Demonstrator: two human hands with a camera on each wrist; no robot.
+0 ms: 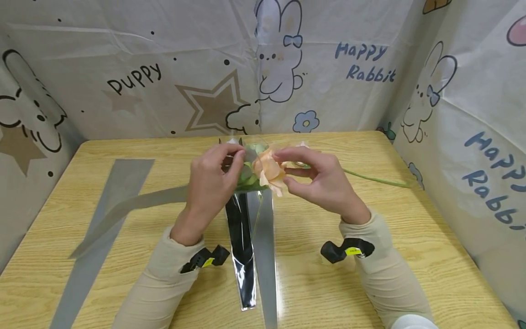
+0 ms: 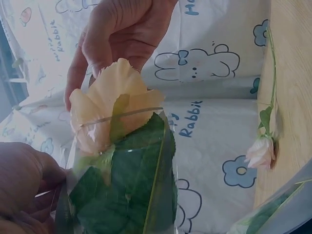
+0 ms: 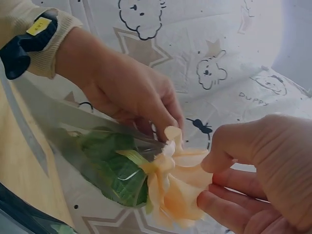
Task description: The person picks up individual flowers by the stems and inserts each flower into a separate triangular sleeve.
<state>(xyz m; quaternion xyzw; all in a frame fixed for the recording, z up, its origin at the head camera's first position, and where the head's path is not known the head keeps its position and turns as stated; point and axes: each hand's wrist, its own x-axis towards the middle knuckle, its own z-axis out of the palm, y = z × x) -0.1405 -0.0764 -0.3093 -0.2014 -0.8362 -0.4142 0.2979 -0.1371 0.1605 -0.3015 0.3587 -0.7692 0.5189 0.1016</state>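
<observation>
A peach rose point(image 2: 117, 92) with green leaves point(image 2: 126, 195) sits in a clear flower sleeve point(image 3: 105, 151); its bloom stands out of the top. My left hand point(image 1: 211, 183) pinches the sleeve's upper edge between thumb and finger. From that hand the sleeve's grey tail point(image 1: 135, 203) runs down to the left. My right hand point(image 1: 314, 178) holds the bloom from the right, thumb and fingertips on the petals. In the right wrist view, the left hand point(image 3: 131, 92) is behind the sleeve and the right hand point(image 3: 268, 170) is at the outer petals.
Beneath the hands, a black-and-clear sleeve point(image 1: 244, 260) lies beside a grey one point(image 1: 267, 256) on the wooden table point(image 1: 320, 283). A flat grey sleeve point(image 1: 96, 242) lies at the left. Toward the back right rests a pale pink rose point(image 2: 262, 152) with a long stem point(image 1: 378, 179). Patterned cloth point(image 1: 164, 68) surrounds the table.
</observation>
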